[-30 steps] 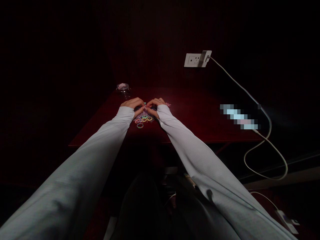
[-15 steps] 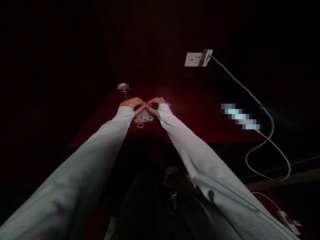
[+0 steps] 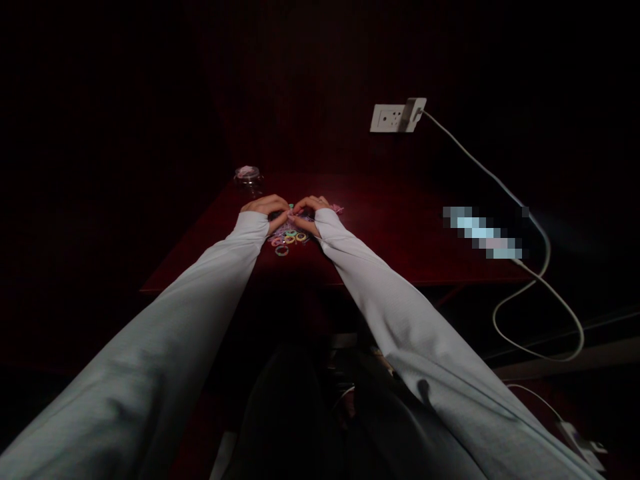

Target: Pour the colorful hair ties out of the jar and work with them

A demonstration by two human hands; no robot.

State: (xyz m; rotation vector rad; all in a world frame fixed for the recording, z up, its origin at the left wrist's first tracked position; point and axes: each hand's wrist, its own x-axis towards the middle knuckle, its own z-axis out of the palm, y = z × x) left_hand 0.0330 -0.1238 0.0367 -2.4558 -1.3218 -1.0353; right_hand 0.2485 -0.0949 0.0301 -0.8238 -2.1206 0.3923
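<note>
Both my arms in pale long sleeves reach out over a dark red table [image 3: 400, 247]. My left hand [image 3: 265, 205] and my right hand [image 3: 310, 205] meet fingertip to fingertip, fingers curled and pinched around something small that I cannot make out. Just below them lies a little heap of small coloured rings [image 3: 287, 239], pink, yellow, green and purple. One ring [image 3: 281, 251] lies a bit apart toward me.
A small clear jar [image 3: 247, 175] stands at the table's far left. A white wall socket [image 3: 387, 118] holds a charger [image 3: 414, 112] whose white cable [image 3: 540, 267] loops down right past a blurred-out object [image 3: 483, 233]. Surroundings are very dark.
</note>
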